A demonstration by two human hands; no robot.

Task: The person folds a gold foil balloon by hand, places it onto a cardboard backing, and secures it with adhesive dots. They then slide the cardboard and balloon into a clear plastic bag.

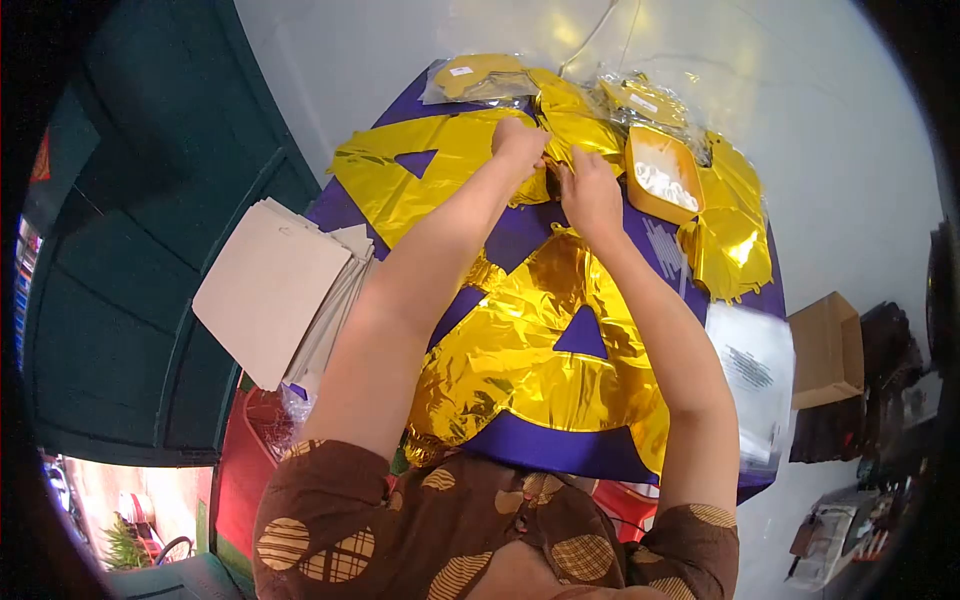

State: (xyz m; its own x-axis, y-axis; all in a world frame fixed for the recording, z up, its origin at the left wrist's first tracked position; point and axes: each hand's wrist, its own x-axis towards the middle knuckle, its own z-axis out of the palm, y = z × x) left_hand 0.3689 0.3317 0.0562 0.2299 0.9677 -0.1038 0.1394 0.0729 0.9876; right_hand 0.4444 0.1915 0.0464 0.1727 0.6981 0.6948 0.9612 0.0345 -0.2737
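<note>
Both arms reach to the far half of the table. My left hand (520, 145) has its fingers closed at the edge of a flat, gold foil balloon (585, 118). Just to the right, my right hand (592, 195) is bent with thumb and fingers close together on the same shiny foil; the fingertips are partly hidden. Beneath my left hand lies another flat gold foil balloon (440, 150) with a triangular opening. Closer to my body a large crinkled gold foil balloon (540, 320) spreads under my forearms, also with a triangular opening.
A yellow tub (640, 198) with white pieces stands right of my right hand. More gold foil (735, 250) and clear packets (640, 98) lie on the purple table (560, 445). Cardboard sheets (270, 290) stack at left. A white sheet (750, 375) and cardboard box (828, 350) are right.
</note>
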